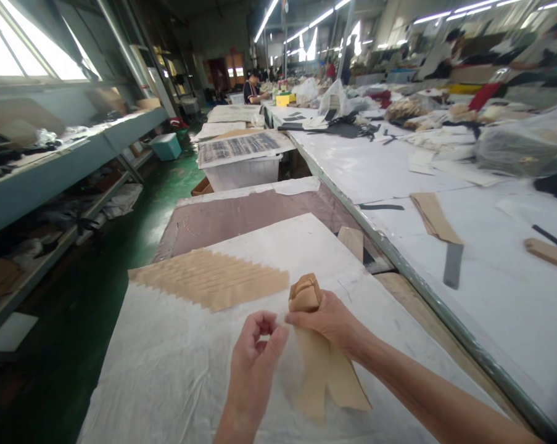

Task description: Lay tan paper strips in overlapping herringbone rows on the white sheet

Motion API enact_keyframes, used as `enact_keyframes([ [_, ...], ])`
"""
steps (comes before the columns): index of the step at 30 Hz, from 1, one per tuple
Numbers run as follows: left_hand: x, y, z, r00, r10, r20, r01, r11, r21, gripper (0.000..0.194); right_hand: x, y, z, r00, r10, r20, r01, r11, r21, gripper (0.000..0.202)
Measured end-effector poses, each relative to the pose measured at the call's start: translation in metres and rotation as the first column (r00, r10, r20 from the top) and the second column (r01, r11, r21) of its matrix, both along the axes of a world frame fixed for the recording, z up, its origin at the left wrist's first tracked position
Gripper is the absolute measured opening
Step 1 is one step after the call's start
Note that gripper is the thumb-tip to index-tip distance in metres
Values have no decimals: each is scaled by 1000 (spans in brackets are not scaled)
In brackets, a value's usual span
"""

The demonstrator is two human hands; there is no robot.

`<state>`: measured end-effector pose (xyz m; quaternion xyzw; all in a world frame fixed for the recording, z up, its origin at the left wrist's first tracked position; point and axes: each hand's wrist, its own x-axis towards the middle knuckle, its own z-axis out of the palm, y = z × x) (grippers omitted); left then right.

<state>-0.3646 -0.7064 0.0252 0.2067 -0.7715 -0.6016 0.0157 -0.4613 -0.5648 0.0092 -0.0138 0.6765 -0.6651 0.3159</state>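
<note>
My right hand (324, 317) is closed around a bundle of tan strips (306, 293), whose folded end sticks up above the thumb. Two tails of the bundle hang below the hand over the white sheet (167, 364). Just left of it, my left hand (259, 342) is raised with curled fingers, thumb and index finger close together; whether something small lies between them is too blurred to tell. A row of overlapping tan strips (213, 277) lies fanned out on the sheet, beyond my left hand.
On the right, a long white table (445, 320) with a green edge holds a folded tan strip (435, 216), dark strips and plastic bags. Behind the sheet stands a white bin (245, 174). A shelf (74, 163) runs along the left; a seated person (254, 89) is farther back.
</note>
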Motion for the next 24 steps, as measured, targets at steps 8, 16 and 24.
enact_keyframes([
  [8, -27, -1, -8, 995, -7, 97, -19, 965, 260, 31, 6, -13, -7, 963, 74, -258, -63, 997, 49, 18],
  [16, -24, -10, -15, 972, 233, -42, -200, 903, 380, 26, 14, -3, -3, 953, 270, 136, -262, 962, -75, 24],
  [24, -20, -30, -22, 885, 467, 1, -369, 698, 614, 26, 29, 17, -20, 875, 381, 300, -403, 915, 14, 24],
])
